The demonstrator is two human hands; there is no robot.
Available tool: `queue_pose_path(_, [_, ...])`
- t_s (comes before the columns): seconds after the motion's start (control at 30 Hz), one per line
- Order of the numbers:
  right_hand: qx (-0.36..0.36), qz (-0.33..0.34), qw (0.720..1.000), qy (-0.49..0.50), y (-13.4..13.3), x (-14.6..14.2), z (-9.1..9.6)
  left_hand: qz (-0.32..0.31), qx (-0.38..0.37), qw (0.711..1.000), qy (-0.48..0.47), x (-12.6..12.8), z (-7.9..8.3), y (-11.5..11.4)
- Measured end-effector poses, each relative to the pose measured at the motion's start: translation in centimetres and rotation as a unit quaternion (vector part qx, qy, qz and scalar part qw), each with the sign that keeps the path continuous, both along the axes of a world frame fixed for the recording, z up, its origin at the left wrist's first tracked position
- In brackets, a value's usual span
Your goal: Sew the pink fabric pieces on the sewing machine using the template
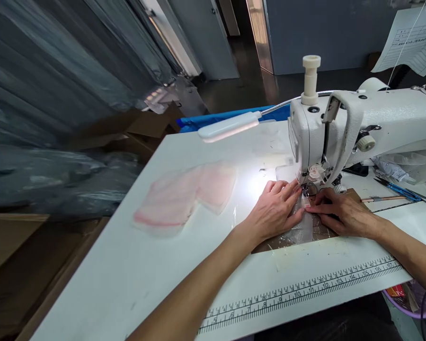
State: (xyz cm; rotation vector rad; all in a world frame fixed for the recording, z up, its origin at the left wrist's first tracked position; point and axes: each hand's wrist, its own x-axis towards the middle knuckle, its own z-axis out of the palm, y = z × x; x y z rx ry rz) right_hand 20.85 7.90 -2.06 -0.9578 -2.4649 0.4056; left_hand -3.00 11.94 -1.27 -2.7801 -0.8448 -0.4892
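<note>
My left hand lies flat with fingers stretched out on a clear plastic piece, just left of the needle of the white sewing machine. My right hand rests palm down on the same clear piece at the right of the needle, fingers extended and pressing it to the table. The fingertips of both hands nearly meet under the presser foot. A stack of pale pink pieces lies on the white table to the left of my hands.
A white lamp on a flexible neck lights the needle area. A printed ruler runs along the table's front edge. Blue-handled scissors and a pencil lie at the right. Cardboard boxes and dark wrapped rolls stand beyond the table's left edge.
</note>
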Motion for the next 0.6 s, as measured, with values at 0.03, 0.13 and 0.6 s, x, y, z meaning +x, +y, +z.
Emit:
queue_pose_path(0.03, [0.003, -0.001, 1.0, 0.0, 0.0, 0.0, 0.0, -0.003, 0.023, 1.0, -0.015, 0.1, -0.2, -0.1])
queue_pose_path(0.13, [0.01, -0.007, 1.0, 0.0, 0.0, 0.0, 0.0, -0.051, 0.059, 0.995, -0.063, 0.2, -0.6, -0.1])
queue_pose_path(0.6, [-0.001, -0.025, 0.999, -0.026, -0.4, -0.6, 0.2, -0.139, -0.05, 0.986, -0.082, -0.8, 0.8, -0.3])
